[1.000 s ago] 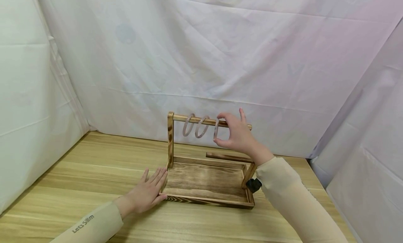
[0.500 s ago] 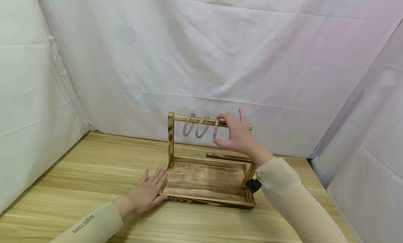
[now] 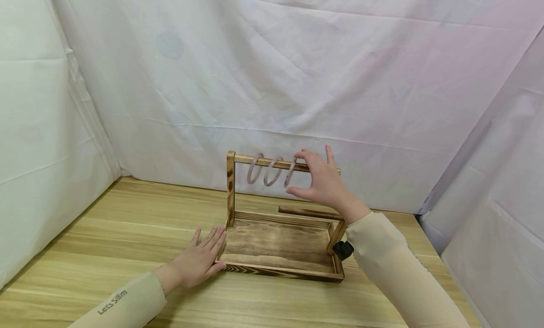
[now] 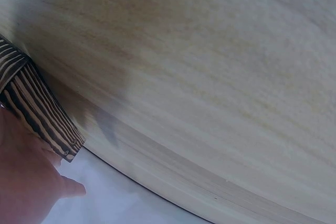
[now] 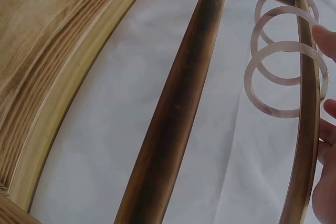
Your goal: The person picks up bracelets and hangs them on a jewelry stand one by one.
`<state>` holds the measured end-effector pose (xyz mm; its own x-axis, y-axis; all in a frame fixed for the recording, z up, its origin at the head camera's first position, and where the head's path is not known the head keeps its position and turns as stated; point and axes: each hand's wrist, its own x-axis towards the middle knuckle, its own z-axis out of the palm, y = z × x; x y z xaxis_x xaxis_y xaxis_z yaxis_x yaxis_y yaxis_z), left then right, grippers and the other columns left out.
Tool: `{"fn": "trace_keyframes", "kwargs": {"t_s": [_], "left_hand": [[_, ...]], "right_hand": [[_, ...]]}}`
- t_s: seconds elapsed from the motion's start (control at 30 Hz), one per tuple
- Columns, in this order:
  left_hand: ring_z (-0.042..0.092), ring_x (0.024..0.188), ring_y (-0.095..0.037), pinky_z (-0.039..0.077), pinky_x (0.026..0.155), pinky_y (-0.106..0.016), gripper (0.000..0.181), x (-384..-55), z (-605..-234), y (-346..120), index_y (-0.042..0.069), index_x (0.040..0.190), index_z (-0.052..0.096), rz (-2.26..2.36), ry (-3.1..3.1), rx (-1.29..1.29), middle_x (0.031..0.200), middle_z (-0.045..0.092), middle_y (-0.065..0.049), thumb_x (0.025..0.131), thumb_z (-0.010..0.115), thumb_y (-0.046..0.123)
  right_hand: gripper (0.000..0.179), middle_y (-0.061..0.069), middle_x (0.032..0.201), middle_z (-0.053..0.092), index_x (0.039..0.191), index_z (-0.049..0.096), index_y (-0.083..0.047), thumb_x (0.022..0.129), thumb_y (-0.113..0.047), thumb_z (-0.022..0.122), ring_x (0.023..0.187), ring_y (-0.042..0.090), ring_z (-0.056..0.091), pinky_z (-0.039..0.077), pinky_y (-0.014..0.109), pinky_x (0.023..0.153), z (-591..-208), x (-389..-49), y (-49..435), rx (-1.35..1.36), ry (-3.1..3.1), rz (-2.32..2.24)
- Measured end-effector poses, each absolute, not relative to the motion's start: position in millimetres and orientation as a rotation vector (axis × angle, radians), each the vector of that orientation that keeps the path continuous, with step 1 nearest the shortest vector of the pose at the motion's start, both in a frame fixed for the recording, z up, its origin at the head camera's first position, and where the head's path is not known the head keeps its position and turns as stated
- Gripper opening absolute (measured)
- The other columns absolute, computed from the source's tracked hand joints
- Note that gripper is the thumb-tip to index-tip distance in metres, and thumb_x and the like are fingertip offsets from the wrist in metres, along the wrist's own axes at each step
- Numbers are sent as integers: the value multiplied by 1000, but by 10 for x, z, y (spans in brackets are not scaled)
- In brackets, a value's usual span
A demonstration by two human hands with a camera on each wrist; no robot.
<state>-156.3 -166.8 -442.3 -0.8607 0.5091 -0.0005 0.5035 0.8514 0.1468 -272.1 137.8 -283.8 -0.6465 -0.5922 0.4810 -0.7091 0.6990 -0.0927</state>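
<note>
A wooden stand (image 3: 231,191) carries an upper rod (image 3: 242,159) above a shallow tray (image 3: 282,272). Three pale pinkish bangles hang from that rod: a left bangle (image 3: 250,175), a middle bangle (image 3: 267,176) and a right bangle (image 5: 283,47). My right hand (image 3: 326,184) is around the right bangle's near side, thumb below and index finger above, spread slightly apart from it. In the right wrist view this bangle hangs on the rod with a gap to the fingertips. My left hand (image 3: 195,263) lies flat, fingers straight, touching the tray's left end.
A shorter, lower rod (image 5: 173,108) juts leftward from a post (image 3: 336,236) at the tray's right end. The stand is on a wood-grain table (image 3: 170,210). White cloth (image 3: 272,73) hangs behind and at both sides. A black object (image 3: 342,250) is by the right cuff.
The right thumb and index finger have parted from the right bangle, which now hangs tilted like the other two. My left hand and the stand have stayed still.
</note>
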Motion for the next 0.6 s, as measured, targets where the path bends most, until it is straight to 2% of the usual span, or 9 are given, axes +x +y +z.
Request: {"fn": "trace_keyframes", "kwargs": {"t_s": [0.6], "left_hand": [[16, 143, -37, 8, 112, -63, 71, -1573, -4454, -1663, -5, 146, 22, 234, 2990, 813, 155, 16, -21, 99, 34, 47]], "right_hand": [[79, 12, 135, 52, 134, 44, -5, 73, -45, 75, 133, 29, 40, -7, 53, 117, -2818, -2724, 1393, 991, -2508, 381]]}}
